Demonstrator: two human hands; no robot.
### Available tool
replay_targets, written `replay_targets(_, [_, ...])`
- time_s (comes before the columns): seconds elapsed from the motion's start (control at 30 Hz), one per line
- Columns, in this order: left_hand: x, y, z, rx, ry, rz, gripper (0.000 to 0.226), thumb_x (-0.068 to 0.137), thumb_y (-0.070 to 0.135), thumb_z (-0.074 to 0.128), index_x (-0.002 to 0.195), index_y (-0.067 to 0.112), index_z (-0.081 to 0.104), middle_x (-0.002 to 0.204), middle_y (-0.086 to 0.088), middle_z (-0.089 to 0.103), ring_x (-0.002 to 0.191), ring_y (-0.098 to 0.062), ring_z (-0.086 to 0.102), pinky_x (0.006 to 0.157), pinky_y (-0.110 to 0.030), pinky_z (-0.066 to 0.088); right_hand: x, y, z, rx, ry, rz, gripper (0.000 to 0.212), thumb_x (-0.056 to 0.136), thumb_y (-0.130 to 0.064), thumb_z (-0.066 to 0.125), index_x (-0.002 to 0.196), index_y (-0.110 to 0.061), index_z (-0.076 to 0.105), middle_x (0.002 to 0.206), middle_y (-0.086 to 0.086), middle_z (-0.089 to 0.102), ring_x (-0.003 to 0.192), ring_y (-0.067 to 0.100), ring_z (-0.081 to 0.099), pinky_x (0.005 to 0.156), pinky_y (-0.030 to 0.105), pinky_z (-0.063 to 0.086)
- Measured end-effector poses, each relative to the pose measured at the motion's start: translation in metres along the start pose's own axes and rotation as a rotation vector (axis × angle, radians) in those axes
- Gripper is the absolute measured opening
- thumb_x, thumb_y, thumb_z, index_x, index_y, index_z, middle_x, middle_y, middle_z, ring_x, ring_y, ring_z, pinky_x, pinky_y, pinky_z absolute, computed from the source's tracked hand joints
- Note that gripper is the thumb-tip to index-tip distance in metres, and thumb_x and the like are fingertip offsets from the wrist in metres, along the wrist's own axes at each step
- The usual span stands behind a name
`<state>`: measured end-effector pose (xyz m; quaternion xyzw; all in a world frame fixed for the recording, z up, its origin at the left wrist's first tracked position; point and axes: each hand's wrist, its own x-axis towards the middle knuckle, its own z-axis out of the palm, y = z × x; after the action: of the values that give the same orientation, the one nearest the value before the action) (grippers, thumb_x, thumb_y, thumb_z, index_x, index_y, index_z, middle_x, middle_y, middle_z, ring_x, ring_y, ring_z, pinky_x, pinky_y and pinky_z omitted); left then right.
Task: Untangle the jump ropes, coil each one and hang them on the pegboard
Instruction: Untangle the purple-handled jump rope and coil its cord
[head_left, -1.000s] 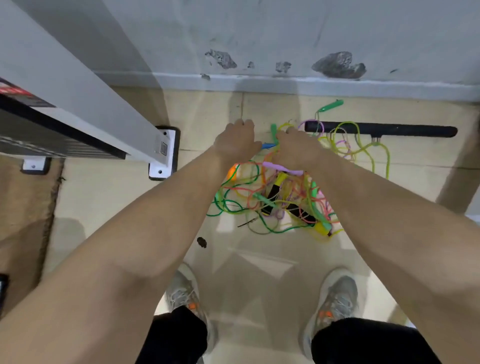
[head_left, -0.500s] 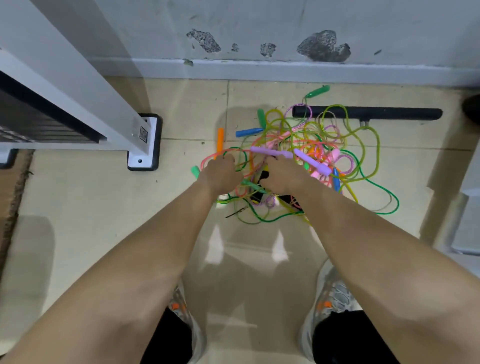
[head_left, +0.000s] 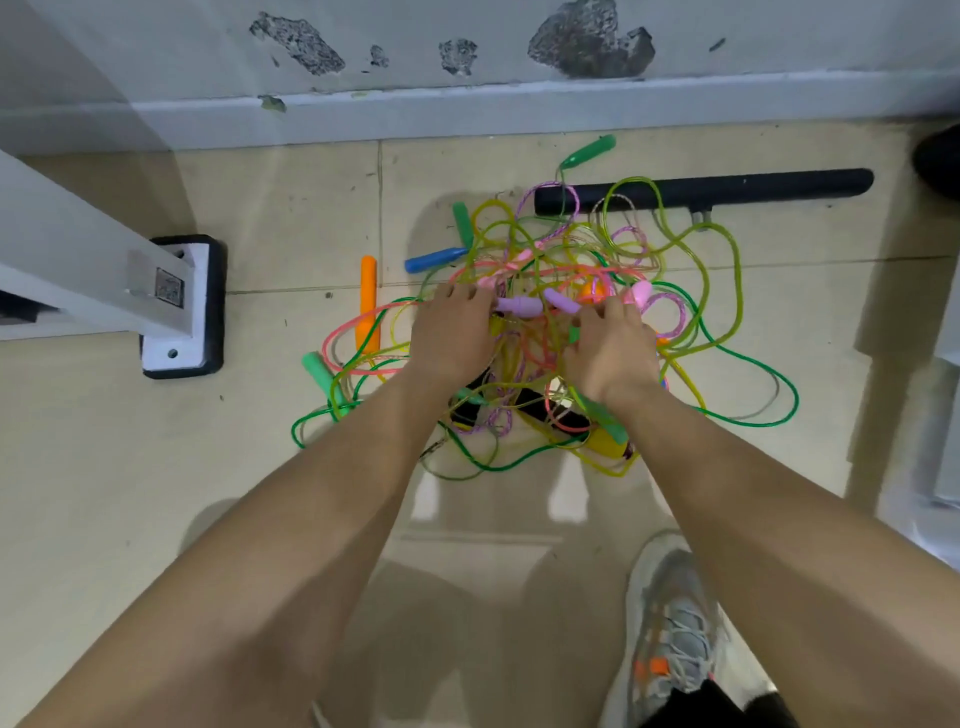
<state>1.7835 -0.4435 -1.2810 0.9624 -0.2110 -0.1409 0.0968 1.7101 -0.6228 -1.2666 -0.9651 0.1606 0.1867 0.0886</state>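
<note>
The ropes (head_left: 540, 332) lie in one bright tangle on the floor (head_left: 156, 493), at 12 o'clock from the shoe (head_left: 670, 639). The left hand (head_left: 452, 338) is sunk in at the tangle's 9 o'clock and the right hand (head_left: 613, 353) at 3. Their fingers are among the cords, and I cannot tell whether either grips anything. A bar (head_left: 753, 189) lies at 1 o'clock.

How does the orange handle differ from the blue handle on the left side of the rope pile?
Colour: the orange handle is orange, the blue handle blue. Pose: the orange handle points toward the wall; the blue handle lies nearly crosswise to it. Cover: cords cross the orange handle's near end, while the blue handle's body lies bare. Both rest on the floor, untouched.
</note>
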Motion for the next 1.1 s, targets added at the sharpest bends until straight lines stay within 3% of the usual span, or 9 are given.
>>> replay_targets(0.13, [0.031,0.002,0.032,0.093,-0.037,0.010,0.053,0.092,0.021,0.059,0.143,0.023,0.044,0.141,-0.004,0.051,0.132,-0.032,0.042,0.102,-0.046,0.039,0.017,0.016,0.016,-0.043,0.090,0.068,0.044,0.092,-0.024,0.052,0.134,-0.009,0.049,0.145,0.018,0.041,0.132,0.039,0.038,0.103,0.049,0.035])
replay_targets(0.27, [0.033,0.003,0.040,0.141,0.043,0.061,0.037,0.091,0.023,0.062,0.128,0.021,0.056,0.125,-0.007,0.058,0.120,-0.033,0.049,0.092,-0.043,0.042,0.021,0.026,0.030,-0.025,0.116,0.042,0.042,0.091,-0.021,0.054,0.132,-0.011,0.049,0.137,0.017,0.049,0.125,0.038,0.045,0.098,0.049,0.039])
replay_targets(0.4, [0.017,-0.007,0.015,-0.103,-0.040,0.083,0.032,0.089,0.023,0.067,0.119,0.022,0.055,0.115,-0.002,0.054,0.096,-0.027,0.058,0.068,-0.039,0.049,0.011,0.032,0.029,0.063,0.075,0.030,0.044,0.089,-0.020,0.057,0.132,-0.017,0.051,0.122,0.015,0.057,0.115,0.038,0.053,0.094,0.048,0.043])
replay_targets(0.53, [-0.008,-0.013,-0.045,-0.267,-0.193,0.079,0.022,0.088,0.025,0.067,0.109,0.028,0.060,0.101,0.008,0.057,0.085,-0.017,0.060,0.077,-0.040,0.052,-0.008,0.022,0.004,0.186,0.052,0.095,0.045,0.089,-0.025,0.055,0.133,-0.018,0.051,0.125,0.015,0.053,0.116,0.037,0.051,0.091,0.045,0.044])
replay_targets(0.67, [-0.039,-0.005,-0.122,-0.476,-0.216,0.044,0.018,0.079,0.034,0.078,0.092,0.032,0.065,0.086,0.002,0.066,0.078,-0.012,0.062,0.075,-0.033,0.052,-0.041,-0.010,-0.041,0.443,-0.031,-0.112,0.067,0.072,-0.042,0.051,0.138,-0.029,0.053,0.137,0.009,0.043,0.129,0.030,0.038,0.105,0.041,0.035])
replay_targets(0.77, [-0.070,0.003,-0.180,-0.568,-0.204,0.029,0.019,0.079,0.045,0.080,0.079,0.031,0.067,0.061,0.006,0.047,0.054,-0.009,0.040,0.056,-0.027,0.030,-0.072,-0.038,-0.084,0.865,-0.273,-0.125,0.025,0.073,-0.028,0.060,0.094,-0.025,0.071,0.107,0.005,0.058,0.095,0.020,0.055,0.081,0.027,0.045])
replay_targets(0.83, [-0.094,0.002,-0.213,-0.640,-0.174,0.017,0.032,0.088,0.045,0.071,0.065,0.024,0.064,0.057,0.007,0.039,0.055,-0.012,0.033,0.057,-0.030,0.025,-0.096,-0.051,-0.118,1.051,-0.410,-0.066,0.008,0.069,-0.027,0.060,0.065,-0.023,0.064,0.084,0.004,0.064,0.076,0.025,0.052,0.063,0.026,0.039])
replay_targets(0.93, [-0.129,-0.004,-0.253,-0.752,-0.059,-0.026,0.038,0.096,0.046,0.060,0.086,0.010,0.071,0.059,0.004,0.048,0.053,-0.012,0.039,0.056,-0.026,0.032,-0.130,-0.058,-0.158,1.296,-0.531,-0.084,0.031,0.086,-0.021,0.044,0.065,-0.011,0.064,0.075,0.008,0.070,0.068,0.022,0.061,0.057,0.021,0.041])
replay_targets(1.1, [-0.179,0.002,-0.299,-1.021,0.118,-0.064,0.034,0.106,0.040,0.041,0.096,0.013,0.059,0.059,0.002,0.054,0.048,-0.007,0.045,0.048,-0.015,0.035,-0.175,-0.061,-0.208,1.345,-0.503,-0.239,0.023,0.081,-0.034,0.057,0.076,-0.011,0.060,0.070,0.010,0.046,0.053,0.021,0.054,0.084,0.044,0.042])
